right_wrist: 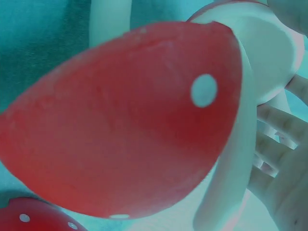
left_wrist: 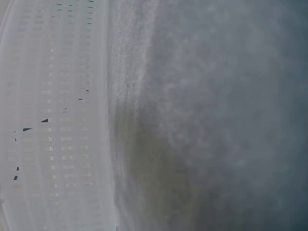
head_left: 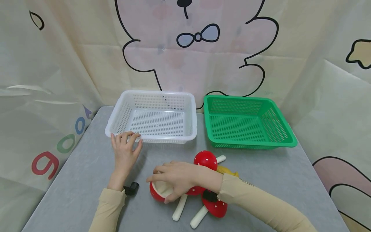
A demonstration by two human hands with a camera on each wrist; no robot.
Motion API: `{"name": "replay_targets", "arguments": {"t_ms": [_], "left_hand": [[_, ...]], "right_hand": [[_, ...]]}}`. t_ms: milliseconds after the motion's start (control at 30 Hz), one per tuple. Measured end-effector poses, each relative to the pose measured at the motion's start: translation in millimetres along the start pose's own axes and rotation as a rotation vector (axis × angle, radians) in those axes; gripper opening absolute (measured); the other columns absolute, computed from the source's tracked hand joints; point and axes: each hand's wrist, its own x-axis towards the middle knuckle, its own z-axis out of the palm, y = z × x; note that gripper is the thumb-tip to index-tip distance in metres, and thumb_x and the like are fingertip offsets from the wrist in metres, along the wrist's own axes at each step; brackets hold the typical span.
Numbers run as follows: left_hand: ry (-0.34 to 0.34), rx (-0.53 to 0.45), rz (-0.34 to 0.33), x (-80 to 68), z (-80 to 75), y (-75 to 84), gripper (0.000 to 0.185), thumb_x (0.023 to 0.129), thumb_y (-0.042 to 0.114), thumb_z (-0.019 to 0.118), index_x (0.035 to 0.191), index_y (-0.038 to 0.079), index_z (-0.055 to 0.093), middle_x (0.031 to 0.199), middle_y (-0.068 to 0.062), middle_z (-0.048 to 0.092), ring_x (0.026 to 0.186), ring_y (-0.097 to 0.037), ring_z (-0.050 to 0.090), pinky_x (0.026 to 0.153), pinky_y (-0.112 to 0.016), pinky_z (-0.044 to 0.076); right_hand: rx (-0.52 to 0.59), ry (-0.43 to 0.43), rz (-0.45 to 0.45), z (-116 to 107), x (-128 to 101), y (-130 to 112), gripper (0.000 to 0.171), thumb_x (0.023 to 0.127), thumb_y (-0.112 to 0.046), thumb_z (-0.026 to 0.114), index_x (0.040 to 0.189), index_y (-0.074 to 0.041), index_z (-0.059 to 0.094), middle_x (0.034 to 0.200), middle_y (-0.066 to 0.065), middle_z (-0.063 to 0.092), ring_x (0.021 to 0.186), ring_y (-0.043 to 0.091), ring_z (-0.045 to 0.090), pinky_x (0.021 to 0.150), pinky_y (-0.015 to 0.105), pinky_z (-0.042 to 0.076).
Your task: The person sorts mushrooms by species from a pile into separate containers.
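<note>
A toy mushroom point(head_left: 160, 190) with a red white-dotted cap is gripped by the right hand point(head_left: 176, 177), fingers curled over the cap's pale underside; it lies low on the grey surface point(head_left: 87, 174), front centre. In the right wrist view the cap point(right_wrist: 130, 120) fills the frame, with fingers point(right_wrist: 279, 144) seen at the right edge. The left hand point(head_left: 125, 151) is laid flat, fingers relaxed and spread, fingertips touching the near rim of the white basket point(head_left: 153, 117); nothing is held. The left wrist view is blurred; only the white basket wall point(left_wrist: 53, 120) and grey surface are made out. More toy mushrooms are clustered just beside the right forearm: one point(head_left: 206, 159) behind it, one point(head_left: 215, 206) under the sleeve. A yellow item point(head_left: 227, 170) is partly hidden there. A green basket point(head_left: 246, 122) is set just right of the white one.
</note>
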Motion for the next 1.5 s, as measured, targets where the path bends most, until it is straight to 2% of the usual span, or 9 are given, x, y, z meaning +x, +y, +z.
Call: {"name": "replay_targets", "arguments": {"t_ms": [533,800,1167,1500], "left_hand": [[-0.003,0.011,-0.004,-1.1,-1.3,-0.8,0.017,0.082,0.01,0.072,0.098,0.006,0.067,0.102,-0.017,0.06,0.097,-0.04,0.047,0.104,-0.076,0.015],[-0.017,0.008,-0.005,-0.9,-3.2,-0.5,0.017,0.083,0.011,0.071,0.099,0.006,0.067,0.103,-0.018,0.059,0.098,-0.04,0.047,0.106,-0.076,0.014],[-0.017,0.011,-0.003,-0.1,-0.7,-1.2,0.018,0.083,0.011,0.072,0.099,0.007,0.067,0.103,-0.017,0.06,0.098,-0.039,0.047,0.105,-0.076,0.014],[-0.02,0.017,-0.003,0.3,-0.1,-0.7,0.018,0.083,0.011,0.072,0.099,0.006,0.067,0.103,-0.017,0.06,0.098,-0.039,0.048,0.105,-0.076,0.015]], "right_hand": [[-0.006,0.045,-0.003,-7,2,-2,0.082,0.072,-0.05,0.077,0.143,-0.036,0.038,0.134,-0.008,0.049,0.111,0.003,0.049,0.09,0.02,0.047],[-0.034,0.1,-0.01,-13,0,-2,0.08,0.073,-0.049,0.076,0.143,-0.031,0.04,0.133,-0.007,0.049,0.111,0.004,0.049,0.089,0.019,0.047],[-0.077,0.126,0.037,-26,-5,4,0.08,0.076,-0.05,0.074,0.145,-0.032,0.037,0.135,-0.005,0.049,0.113,0.007,0.05,0.091,0.023,0.048],[-0.05,0.168,0.069,-40,-11,9,0.085,0.072,-0.049,0.076,0.145,-0.033,0.036,0.136,-0.006,0.048,0.114,0.007,0.048,0.087,0.021,0.05]]}}
